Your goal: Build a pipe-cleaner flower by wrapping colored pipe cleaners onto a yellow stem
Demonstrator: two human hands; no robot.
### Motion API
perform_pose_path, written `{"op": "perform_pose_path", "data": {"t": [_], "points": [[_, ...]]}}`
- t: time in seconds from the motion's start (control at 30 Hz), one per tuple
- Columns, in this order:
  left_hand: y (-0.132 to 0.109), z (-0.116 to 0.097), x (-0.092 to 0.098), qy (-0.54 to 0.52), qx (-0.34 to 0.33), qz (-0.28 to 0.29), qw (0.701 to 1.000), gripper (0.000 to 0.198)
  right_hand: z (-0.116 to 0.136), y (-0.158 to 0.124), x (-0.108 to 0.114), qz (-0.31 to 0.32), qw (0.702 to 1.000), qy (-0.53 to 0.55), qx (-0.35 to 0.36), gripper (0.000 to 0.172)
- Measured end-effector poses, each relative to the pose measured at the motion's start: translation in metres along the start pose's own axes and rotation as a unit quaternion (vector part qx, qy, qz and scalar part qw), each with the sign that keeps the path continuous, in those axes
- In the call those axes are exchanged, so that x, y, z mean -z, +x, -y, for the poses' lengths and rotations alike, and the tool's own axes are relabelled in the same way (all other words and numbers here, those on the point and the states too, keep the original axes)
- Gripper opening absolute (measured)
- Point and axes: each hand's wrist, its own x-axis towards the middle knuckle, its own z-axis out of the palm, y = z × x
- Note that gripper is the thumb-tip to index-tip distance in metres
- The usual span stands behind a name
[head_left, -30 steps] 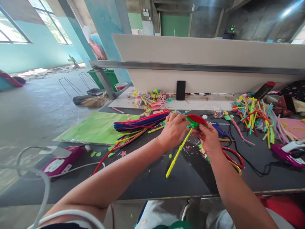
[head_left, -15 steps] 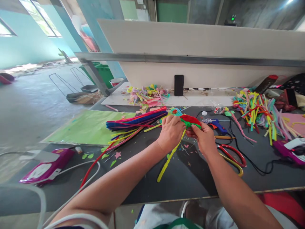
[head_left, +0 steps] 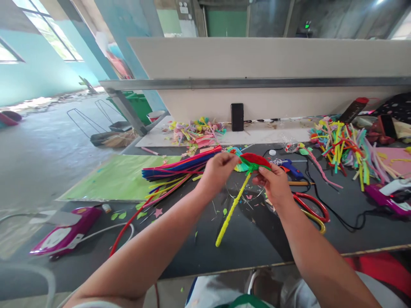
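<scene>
A pipe-cleaner flower (head_left: 256, 160) with a red top, green underside and twisted yellow stem is held over the dark table. My right hand (head_left: 275, 179) pinches its right end between thumb and fingers. At the left end, the fingertips of my left hand (head_left: 218, 170) are closed against the green edge; the exact grip is partly hidden. The yellow stem (head_left: 233, 209) slants down toward me. Just behind the flower lies a turquoise and yellow fuzzy piece (head_left: 241, 165). A bundle of long blue, red and pink pipe cleaners (head_left: 180, 167) lies left of my left hand.
Red-handled scissors (head_left: 313, 206) and a blue glue gun (head_left: 292, 168) lie to the right, among black cords. Cut pipe cleaners (head_left: 340, 145) are heaped at the right back. A black phone (head_left: 237, 117) leans against the board. A purple device (head_left: 69, 231) sits at left.
My left hand has shifted left and opened up the view of the flower's green underside. The yellow stem now shows whole below it. My right hand keeps its grip.
</scene>
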Motion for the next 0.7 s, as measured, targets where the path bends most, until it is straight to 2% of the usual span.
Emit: {"op": "perform_pose_path", "data": {"t": [0.03,0.07,0.1,0.2,0.27,0.47,0.7], "points": [[0.002,0.000,0.004,-0.015,-0.021,-0.021,0.999,0.030,0.001,0.000,0.000,0.010,1.000,0.005,-0.004,0.027],[0.004,0.000,0.007,-0.030,-0.022,-0.017,0.999,0.032,0.002,0.000,0.000,0.022,1.000,0.008,-0.005,0.026],[0.006,0.001,0.009,-0.048,-0.007,0.006,0.999,0.035,0.002,-0.001,0.000,0.032,0.999,0.007,-0.004,0.025],[0.004,0.007,0.008,-0.092,0.073,0.120,0.986,0.042,0.000,-0.002,-0.003,0.052,0.999,-0.004,0.000,0.023],[-0.001,0.013,0.004,-0.120,0.102,0.160,0.975,0.042,-0.001,-0.002,-0.004,0.059,0.998,-0.011,0.003,0.022],[-0.007,0.025,-0.003,-0.189,0.159,0.162,0.955,0.036,-0.005,-0.003,-0.004,0.069,0.997,-0.034,0.003,0.022],[-0.005,0.025,-0.002,-0.202,0.156,0.158,0.954,0.037,-0.008,-0.003,-0.003,0.080,0.996,-0.050,0.007,0.021]]}}
